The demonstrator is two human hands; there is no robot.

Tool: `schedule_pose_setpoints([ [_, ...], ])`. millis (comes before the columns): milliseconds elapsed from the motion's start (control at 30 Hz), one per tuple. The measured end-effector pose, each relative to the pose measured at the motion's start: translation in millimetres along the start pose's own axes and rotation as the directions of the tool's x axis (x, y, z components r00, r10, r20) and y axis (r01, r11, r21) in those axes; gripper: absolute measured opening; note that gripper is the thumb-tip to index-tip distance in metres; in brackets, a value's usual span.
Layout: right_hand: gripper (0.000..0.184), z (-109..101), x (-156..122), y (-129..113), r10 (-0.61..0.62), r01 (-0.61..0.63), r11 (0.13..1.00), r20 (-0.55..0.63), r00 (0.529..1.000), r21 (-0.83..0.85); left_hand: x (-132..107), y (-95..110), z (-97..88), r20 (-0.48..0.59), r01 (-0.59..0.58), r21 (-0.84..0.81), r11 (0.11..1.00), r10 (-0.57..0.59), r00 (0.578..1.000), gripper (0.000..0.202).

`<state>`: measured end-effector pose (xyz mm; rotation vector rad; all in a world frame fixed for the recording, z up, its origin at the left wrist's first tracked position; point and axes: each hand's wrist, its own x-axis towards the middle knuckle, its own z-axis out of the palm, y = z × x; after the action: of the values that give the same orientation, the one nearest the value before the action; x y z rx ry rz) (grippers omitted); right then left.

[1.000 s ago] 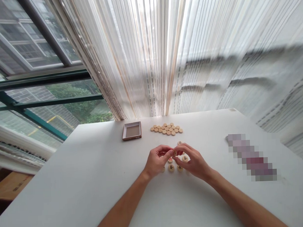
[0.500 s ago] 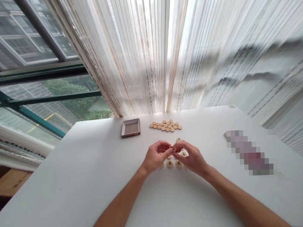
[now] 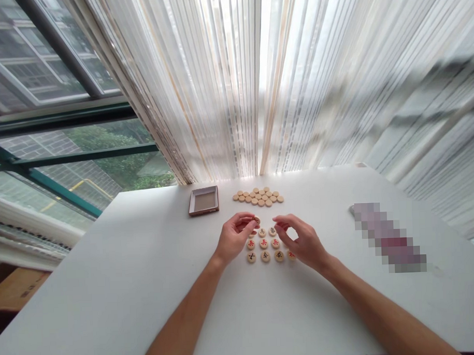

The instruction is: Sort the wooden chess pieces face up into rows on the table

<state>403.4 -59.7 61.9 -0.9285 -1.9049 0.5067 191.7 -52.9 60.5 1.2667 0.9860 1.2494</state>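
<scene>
One piece (image 3: 256, 220), round and so without a long axis, is pinched between the thumb and fingers of the left grip (image 3: 234, 237), at the far left of the marked pieces (image 3: 263, 244). It lies to the left of the right grip (image 3: 306, 242), a gap between them; the right thumb and fingers are spread, nothing visible between them. Marked pieces sit in rows on the counter (image 3: 155, 273), nearer the person. Beyond lie blank-topped pieces (image 3: 261, 202), with a box (image 3: 191, 208) to their left.
</scene>
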Motion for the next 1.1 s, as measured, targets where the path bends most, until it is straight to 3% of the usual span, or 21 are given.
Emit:
schedule_pose_setpoints([
  [267, 0.018, 0, 1, -2, 0.008, -0.008, 0.999, 0.01, 1.0, 0.031, -5, 0, 5.4, 0.09, 0.017, -0.011, 1.0, -0.016, 0.996, 0.03],
  [500, 0.017, 4, 2, -9, 0.246, -0.27, 0.925, 0.121, 0.962, 0.267, -13, -1, 15.1, 0.199, -0.003, 0.041, 0.999, -0.005, 0.98, 0.031],
  [667, 0.023, 3, 4, -12, 0.314, -0.356, 0.859, 0.17, 0.934, 0.368, -18, 2, 18.4, 0.175, -0.051, 0.127, 0.991, 0.028, 0.984, 0.033],
  [833, 0.028, 0, 4, -13, 0.316, -0.363, 0.864, 0.185, 0.93, 0.35, -20, 6, 20.6, 0.154, -0.13, 0.227, 0.965, 0.096, 0.983, 0.032],
  [1000, 0.026, -8, 6, -6, 0.327, -0.32, 0.889, 0.037, 0.944, 0.329, -15, 6, 14.2, 0.112, -0.145, 0.256, 0.956, 0.119, 0.986, 0.033],
  [1100, 0.027, -13, 10, 2, 0.378, -0.32, 0.877, -0.102, 0.92, 0.36, -12, 4, 10.0, 0.085, -0.125, 0.246, 0.961, 0.107, 0.991, 0.034],
])
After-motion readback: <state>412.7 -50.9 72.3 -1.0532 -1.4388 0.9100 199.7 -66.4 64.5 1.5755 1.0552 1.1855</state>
